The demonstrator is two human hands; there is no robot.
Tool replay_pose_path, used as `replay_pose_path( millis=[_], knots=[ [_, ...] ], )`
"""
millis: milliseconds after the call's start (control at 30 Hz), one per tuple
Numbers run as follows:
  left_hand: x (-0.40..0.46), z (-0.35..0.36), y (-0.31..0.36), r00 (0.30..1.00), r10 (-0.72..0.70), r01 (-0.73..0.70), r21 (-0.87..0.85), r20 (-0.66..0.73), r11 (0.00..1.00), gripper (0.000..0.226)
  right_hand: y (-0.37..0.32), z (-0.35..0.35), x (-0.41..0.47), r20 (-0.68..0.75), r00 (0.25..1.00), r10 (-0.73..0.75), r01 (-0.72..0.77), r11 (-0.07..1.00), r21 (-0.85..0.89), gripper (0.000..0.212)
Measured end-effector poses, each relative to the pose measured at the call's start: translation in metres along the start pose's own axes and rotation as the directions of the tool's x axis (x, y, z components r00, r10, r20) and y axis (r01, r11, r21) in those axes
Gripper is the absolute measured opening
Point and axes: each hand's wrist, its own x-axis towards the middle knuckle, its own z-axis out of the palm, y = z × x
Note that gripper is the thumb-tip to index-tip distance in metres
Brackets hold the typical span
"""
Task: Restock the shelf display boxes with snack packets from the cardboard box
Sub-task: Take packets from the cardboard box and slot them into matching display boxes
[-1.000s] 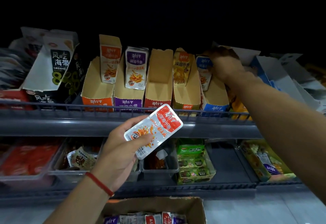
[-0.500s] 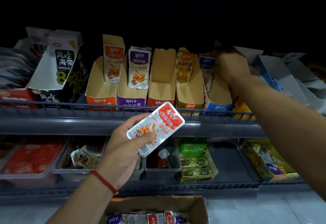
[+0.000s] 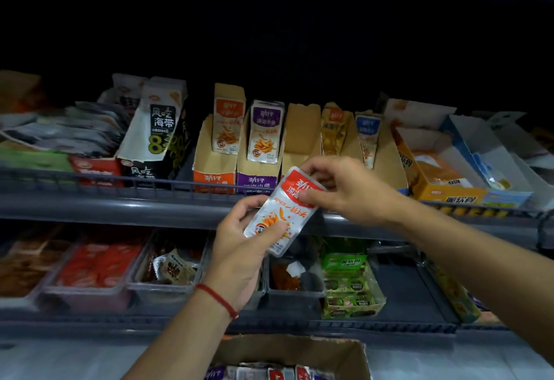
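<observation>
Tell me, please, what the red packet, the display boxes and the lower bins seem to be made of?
Red packet: glossy plastic or foil film, judging by its sheen and crimped edges.
Display boxes: thin cardboard, raw brown inside, printed fronts.
Lower bins: probably clear rigid plastic; contents show through the walls.

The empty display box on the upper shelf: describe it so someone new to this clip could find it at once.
On the upper shelf, find the row of five narrow cardboard display boxes at the centre. The empty box is the middle one, between the purple box and the yellow packet, just above the red packet held in both hands. Unlike its neighbours, no packet stands in it.
</observation>
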Motion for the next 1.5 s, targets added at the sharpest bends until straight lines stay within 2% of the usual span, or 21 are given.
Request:
replay_pose_path(
  millis=[100,200,300,400,500,567,700,800,933,1133,1367,1500],
  knots=[
    [0.000,-0.010,0.004,0.996,0.083,-0.081,0.072,-0.020,0.994,0.047,-0.005,-0.019,0.016,-0.135,0.991,-0.013,0.000,0.996,-0.093,0.021],
    [0.003,-0.022,0.010,0.972,0.230,-0.208,0.277,-0.049,0.938,0.047,-0.006,-0.055,0.040,-0.376,0.926,-0.020,-0.023,0.994,-0.108,0.024],
    [0.006,-0.028,0.013,0.941,0.338,-0.294,0.487,-0.001,0.822,0.046,0.009,-0.083,0.071,-0.495,0.864,-0.093,-0.094,0.936,-0.340,0.036],
    [0.011,-0.026,0.011,0.914,0.395,-0.352,0.669,0.095,0.655,0.047,0.028,-0.096,0.099,-0.476,0.873,-0.104,-0.151,0.870,-0.469,0.036],
    [0.020,-0.019,0.006,0.845,0.468,-0.449,0.819,0.260,0.356,0.052,0.037,-0.097,0.118,-0.447,0.892,-0.067,-0.185,0.848,-0.496,0.037],
    [0.028,-0.014,0.005,0.800,0.490,-0.484,0.855,0.346,0.188,0.057,0.038,-0.094,0.128,-0.462,0.885,-0.058,-0.200,0.848,-0.490,0.035],
    [0.038,-0.005,0.007,0.780,0.468,-0.493,0.868,0.415,0.053,0.065,0.032,-0.092,0.144,-0.434,0.900,-0.035,-0.218,0.827,-0.519,0.040],
    [0.043,-0.005,0.005,0.797,0.441,-0.456,0.890,0.412,-0.007,0.066,0.027,-0.093,0.151,-0.407,0.913,0.004,-0.246,0.802,-0.544,0.043],
    [0.046,-0.002,0.004,0.809,0.420,-0.427,0.902,0.412,-0.064,0.070,0.036,-0.077,0.154,-0.358,0.929,0.092,-0.270,0.830,-0.488,0.044],
    [0.045,0.006,0.000,0.820,0.382,-0.416,0.902,0.427,-0.116,0.080,0.055,-0.054,0.164,-0.304,0.939,0.163,-0.297,0.828,-0.475,0.035],
    [0.049,0.013,-0.006,0.810,0.338,-0.454,0.877,0.479,-0.155,0.087,0.059,-0.046,0.177,-0.270,0.942,0.198,-0.315,0.798,-0.514,0.026],
    [0.048,0.015,-0.007,0.817,0.313,-0.455,0.875,0.484,-0.164,0.086,0.060,-0.045,0.181,-0.312,0.937,0.155,-0.312,0.775,-0.550,0.027]
  ],
)
